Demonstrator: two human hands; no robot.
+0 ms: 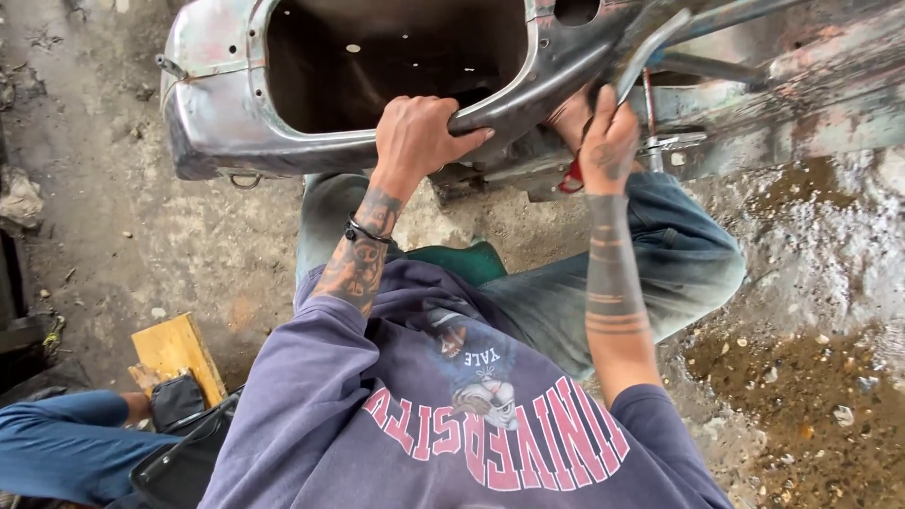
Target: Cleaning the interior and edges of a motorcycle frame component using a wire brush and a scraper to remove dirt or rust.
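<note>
A bare, worn metal vehicle body shell (pixel 222 113) with a large open cavity lies on the ground in front of me. My left hand (pixel 415 137) grips the curved lower rim of that opening. My right hand (pixel 608 141) is closed around a slim metal tool with a red handle end (pixel 571 179), its shaft reaching up to the frame tube (pixel 660 38) on the right. My knees in blue jeans (pixel 679 254) sit just below the shell.
Rough concrete ground surrounds me, with a wet gravelly patch (pixel 801 396) at the lower right. A yellow wooden block (pixel 174 353) and a black bag (pixel 184 452) lie at the lower left, beside another person's blue trouser leg (pixel 66 443).
</note>
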